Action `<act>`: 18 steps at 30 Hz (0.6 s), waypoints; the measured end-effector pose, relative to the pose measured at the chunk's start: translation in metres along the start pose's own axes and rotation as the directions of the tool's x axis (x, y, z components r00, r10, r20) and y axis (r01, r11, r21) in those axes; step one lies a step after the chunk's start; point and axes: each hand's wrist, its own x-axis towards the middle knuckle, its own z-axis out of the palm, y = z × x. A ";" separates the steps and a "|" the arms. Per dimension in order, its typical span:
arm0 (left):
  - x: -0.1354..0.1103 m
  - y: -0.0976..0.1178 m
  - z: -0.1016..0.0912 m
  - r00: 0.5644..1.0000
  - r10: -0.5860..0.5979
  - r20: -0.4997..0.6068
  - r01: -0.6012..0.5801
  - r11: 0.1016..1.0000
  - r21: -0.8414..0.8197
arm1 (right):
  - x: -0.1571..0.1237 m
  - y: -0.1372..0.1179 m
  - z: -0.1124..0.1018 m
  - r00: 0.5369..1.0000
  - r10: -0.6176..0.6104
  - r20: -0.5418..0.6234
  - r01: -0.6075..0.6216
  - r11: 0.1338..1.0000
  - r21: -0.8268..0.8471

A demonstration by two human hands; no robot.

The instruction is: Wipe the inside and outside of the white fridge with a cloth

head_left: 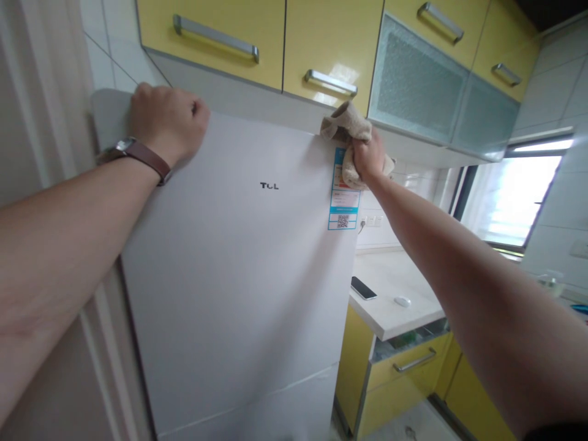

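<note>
A white refrigerator (pixel 229 263) fills the middle of the view, with an energy label (pixel 343 202) near its upper right edge. My right hand (pixel 370 153) is closed around a beige cloth (pixel 351 122) at the fridge's top right corner, and part of the cloth overlaps the label. At the top left corner, my left hand (pixel 168 116) rests against the fridge with its fingers curled into a fist. What lies inside those fingers, if anything, is hidden. A watch (pixel 138 154) with a brown strap is on my left wrist.
Yellow wall cabinets (pixel 331 43) with metal handles hang just above the fridge. To the right, a white countertop (pixel 390 269) carries a phone (pixel 363 288) and a small white oval object (pixel 403 301). A pale curtain (pixel 50 122) hangs at the left. A window (pixel 509 196) is at far right.
</note>
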 end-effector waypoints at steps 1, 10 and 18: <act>0.001 0.001 0.000 1.000 -0.004 0.000 0.004 1.000 0.027 | -0.001 -0.001 -0.001 1.000 0.006 0.001 -0.006 1.000 -0.002; 0.002 0.005 -0.002 0.999 -0.040 0.023 0.038 0.996 0.085 | -0.007 -0.008 -0.006 0.999 0.034 0.039 -0.034 0.999 -0.002; 0.000 0.005 0.000 0.999 0.003 -0.042 0.002 0.992 0.129 | -0.005 -0.004 -0.003 0.999 0.011 0.032 -0.011 1.000 -0.001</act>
